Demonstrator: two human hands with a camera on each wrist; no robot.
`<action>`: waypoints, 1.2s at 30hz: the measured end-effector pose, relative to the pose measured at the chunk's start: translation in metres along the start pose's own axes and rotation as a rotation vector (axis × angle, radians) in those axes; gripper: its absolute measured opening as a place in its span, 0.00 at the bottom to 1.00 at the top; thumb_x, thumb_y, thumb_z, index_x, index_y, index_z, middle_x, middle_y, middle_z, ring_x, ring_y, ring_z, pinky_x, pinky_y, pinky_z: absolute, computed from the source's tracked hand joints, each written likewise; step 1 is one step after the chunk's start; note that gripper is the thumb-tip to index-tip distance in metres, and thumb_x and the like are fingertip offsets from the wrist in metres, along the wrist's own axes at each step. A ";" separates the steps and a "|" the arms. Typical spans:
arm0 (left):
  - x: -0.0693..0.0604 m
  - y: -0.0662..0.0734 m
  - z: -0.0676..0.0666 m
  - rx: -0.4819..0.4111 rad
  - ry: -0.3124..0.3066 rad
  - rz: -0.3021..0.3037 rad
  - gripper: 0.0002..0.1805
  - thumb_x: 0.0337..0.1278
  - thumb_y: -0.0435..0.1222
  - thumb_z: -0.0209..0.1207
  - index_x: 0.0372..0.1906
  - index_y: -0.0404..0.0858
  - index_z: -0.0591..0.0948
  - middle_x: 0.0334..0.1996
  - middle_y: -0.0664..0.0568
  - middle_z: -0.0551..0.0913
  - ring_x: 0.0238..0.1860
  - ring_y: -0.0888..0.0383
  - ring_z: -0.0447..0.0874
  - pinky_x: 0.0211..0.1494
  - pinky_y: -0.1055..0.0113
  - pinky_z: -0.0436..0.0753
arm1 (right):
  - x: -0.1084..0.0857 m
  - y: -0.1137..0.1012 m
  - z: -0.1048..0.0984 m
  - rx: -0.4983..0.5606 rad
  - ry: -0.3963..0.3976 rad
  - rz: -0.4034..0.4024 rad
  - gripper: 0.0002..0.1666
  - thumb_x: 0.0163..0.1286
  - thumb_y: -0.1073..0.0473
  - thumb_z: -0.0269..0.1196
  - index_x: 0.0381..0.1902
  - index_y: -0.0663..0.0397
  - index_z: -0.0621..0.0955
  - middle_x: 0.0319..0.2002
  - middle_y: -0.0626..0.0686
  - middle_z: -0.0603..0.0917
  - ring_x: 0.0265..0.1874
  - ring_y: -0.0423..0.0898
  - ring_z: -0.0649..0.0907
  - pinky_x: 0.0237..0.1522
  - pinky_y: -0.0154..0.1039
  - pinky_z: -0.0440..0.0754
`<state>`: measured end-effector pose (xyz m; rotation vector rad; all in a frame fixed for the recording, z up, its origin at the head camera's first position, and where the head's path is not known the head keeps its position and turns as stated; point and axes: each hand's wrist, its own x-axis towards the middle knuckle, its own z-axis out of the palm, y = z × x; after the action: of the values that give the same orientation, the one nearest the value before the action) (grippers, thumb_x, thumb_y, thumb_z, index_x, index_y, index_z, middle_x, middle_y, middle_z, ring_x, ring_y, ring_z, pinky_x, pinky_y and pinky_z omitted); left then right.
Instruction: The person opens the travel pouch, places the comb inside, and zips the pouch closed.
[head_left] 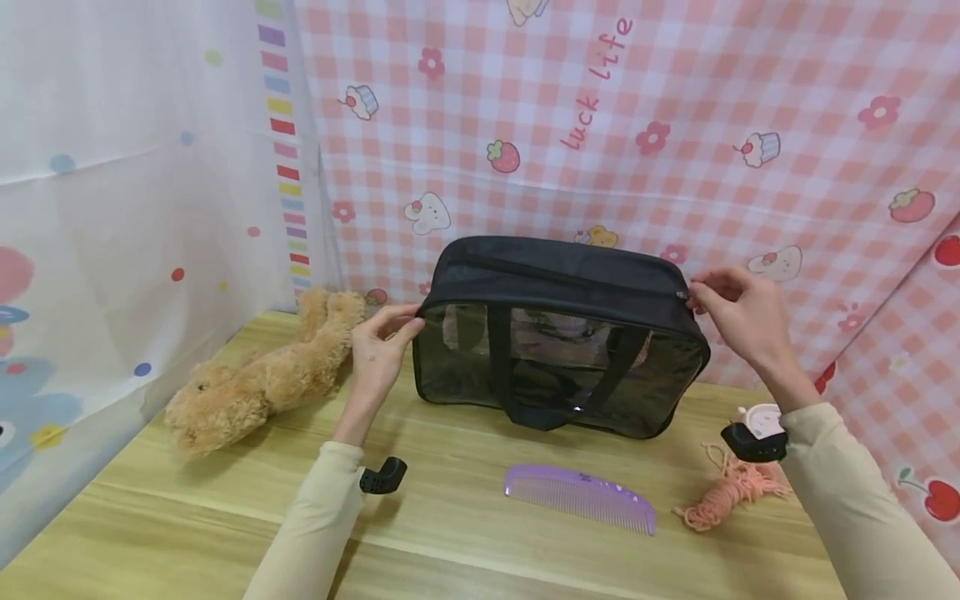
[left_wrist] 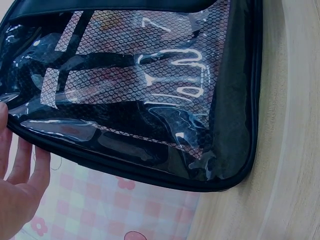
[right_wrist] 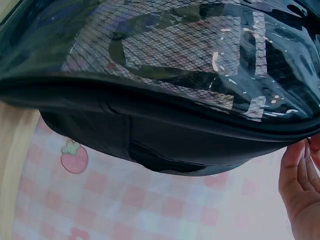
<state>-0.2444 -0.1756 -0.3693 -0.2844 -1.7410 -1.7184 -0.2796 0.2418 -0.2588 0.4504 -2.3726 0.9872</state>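
A black bag (head_left: 573, 271) with clear front panel and mesh inside stands upright on the wooden table. Its zipper runs along the top and looks closed; a strap handle (head_left: 542, 417) hangs down the front. My left hand (head_left: 380, 346) pinches the bag's upper left corner, thumb in front and fingers behind, as the left wrist view also shows. At the opposite end, my right hand (head_left: 746, 312) pinches the zipper pull (head_left: 682, 293) between thumb and forefinger. In the right wrist view those fingertips (right_wrist: 296, 152) meet the bag's top edge, the pull itself barely visible.
In front of the bag lies a purple comb (head_left: 581, 496). To its right are a bundle of pink yarn (head_left: 731, 496) and a small round white-and-pink item (head_left: 765, 419), partly hidden by the wrist camera. A tan plush toy (head_left: 277, 383) lies left; a checked cloth (head_left: 525, 108) hangs behind.
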 end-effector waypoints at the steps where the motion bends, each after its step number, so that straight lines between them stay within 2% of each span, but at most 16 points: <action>1: 0.000 0.000 0.000 0.002 0.003 -0.001 0.10 0.54 0.32 0.66 0.42 0.35 0.86 0.35 0.50 0.85 0.37 0.58 0.83 0.41 0.68 0.82 | 0.002 -0.002 0.000 -0.011 -0.018 -0.006 0.11 0.67 0.56 0.62 0.39 0.59 0.83 0.26 0.51 0.85 0.23 0.37 0.82 0.22 0.27 0.72; 5: 0.000 0.000 -0.001 0.009 0.004 -0.007 0.11 0.54 0.33 0.66 0.43 0.35 0.86 0.35 0.51 0.85 0.37 0.59 0.83 0.42 0.67 0.82 | 0.010 -0.011 0.000 -0.038 -0.084 -0.032 0.10 0.68 0.57 0.61 0.39 0.59 0.82 0.29 0.56 0.85 0.24 0.36 0.82 0.28 0.26 0.72; 9: -0.001 0.000 -0.002 0.017 -0.007 -0.027 0.11 0.55 0.31 0.65 0.44 0.34 0.85 0.36 0.49 0.85 0.37 0.61 0.83 0.43 0.68 0.82 | 0.015 -0.020 0.000 -0.085 -0.145 -0.061 0.10 0.69 0.56 0.60 0.39 0.57 0.82 0.29 0.55 0.85 0.24 0.38 0.82 0.28 0.27 0.71; 13: -0.001 0.003 -0.003 0.019 -0.011 -0.031 0.12 0.54 0.29 0.65 0.44 0.31 0.84 0.36 0.43 0.85 0.36 0.61 0.82 0.42 0.68 0.82 | 0.022 -0.031 0.002 -0.106 -0.207 -0.093 0.10 0.69 0.56 0.59 0.39 0.58 0.81 0.30 0.54 0.84 0.25 0.41 0.81 0.26 0.27 0.71; 20: -0.006 0.032 0.001 0.035 -0.031 -0.058 0.11 0.56 0.28 0.63 0.45 0.28 0.83 0.37 0.39 0.84 0.37 0.61 0.82 0.43 0.69 0.81 | 0.034 -0.044 0.001 -0.146 -0.281 -0.173 0.06 0.67 0.62 0.61 0.36 0.60 0.82 0.27 0.53 0.84 0.23 0.38 0.81 0.23 0.26 0.74; 23: -0.006 0.032 0.001 0.027 -0.031 -0.063 0.12 0.56 0.28 0.63 0.45 0.27 0.83 0.37 0.39 0.84 0.37 0.61 0.82 0.43 0.68 0.81 | 0.037 -0.047 0.000 -0.163 -0.289 -0.203 0.05 0.66 0.63 0.61 0.34 0.60 0.82 0.25 0.52 0.84 0.21 0.37 0.81 0.23 0.26 0.73; 30: -0.005 0.032 -0.001 0.035 -0.034 -0.056 0.12 0.56 0.27 0.63 0.45 0.27 0.83 0.37 0.39 0.84 0.37 0.59 0.82 0.42 0.69 0.81 | 0.040 -0.057 0.004 -0.168 -0.341 -0.163 0.07 0.67 0.61 0.61 0.35 0.60 0.82 0.25 0.51 0.84 0.24 0.48 0.83 0.23 0.28 0.75; 36: -0.005 0.031 0.000 0.013 -0.034 -0.045 0.12 0.56 0.27 0.63 0.45 0.26 0.83 0.38 0.37 0.84 0.38 0.57 0.83 0.42 0.68 0.81 | 0.052 -0.069 0.005 -0.163 -0.401 -0.185 0.07 0.67 0.63 0.60 0.35 0.62 0.82 0.25 0.52 0.84 0.23 0.48 0.82 0.25 0.30 0.77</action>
<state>-0.2227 -0.1712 -0.3473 -0.2716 -1.7950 -1.7422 -0.2899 0.1857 -0.1927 0.8543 -2.6744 0.6592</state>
